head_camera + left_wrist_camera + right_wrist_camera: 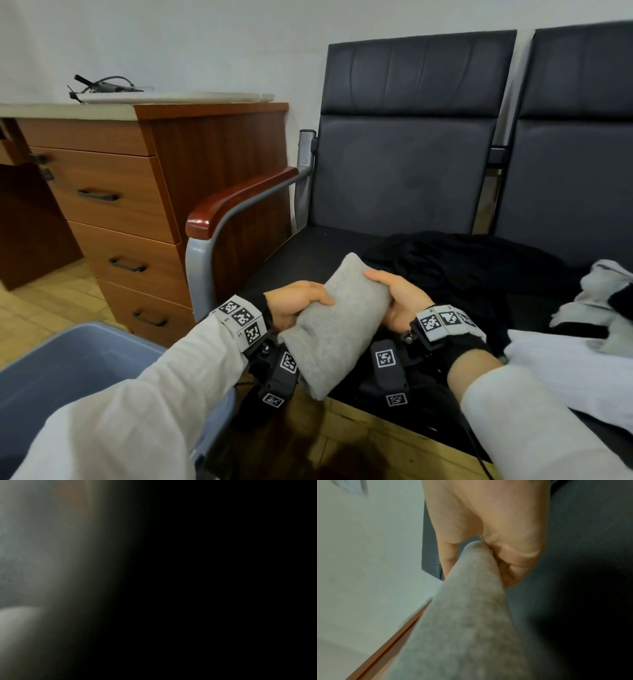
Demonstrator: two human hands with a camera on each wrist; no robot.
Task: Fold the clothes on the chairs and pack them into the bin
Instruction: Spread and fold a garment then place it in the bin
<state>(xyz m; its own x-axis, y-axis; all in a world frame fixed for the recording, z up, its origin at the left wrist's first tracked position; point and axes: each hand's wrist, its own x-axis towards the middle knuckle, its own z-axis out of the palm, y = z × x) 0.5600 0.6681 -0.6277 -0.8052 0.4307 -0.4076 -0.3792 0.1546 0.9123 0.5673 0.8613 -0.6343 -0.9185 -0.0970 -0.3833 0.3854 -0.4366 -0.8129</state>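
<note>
A folded grey garment (337, 322) is held in the air in front of the chair seat (308, 253), between both hands. My left hand (296, 303) grips its left edge, thumb on top. My right hand (394, 298) grips its right edge; in the right wrist view the fingers (513, 555) pinch the grey garment (465, 622). A black garment (462, 260) lies spread on the seat behind. White clothes (575, 363) and a white-and-black piece (603, 294) lie at the right. The blue bin (68, 370) stands at lower left. The left wrist view is dark and blurred.
A wooden drawer cabinet (144, 212) stands left of the chair, behind the bin. The chair's red-brown armrest (239, 198) lies between seat and cabinet. A second dark chair (575, 154) adjoins on the right. Cables (102, 85) lie on the cabinet top.
</note>
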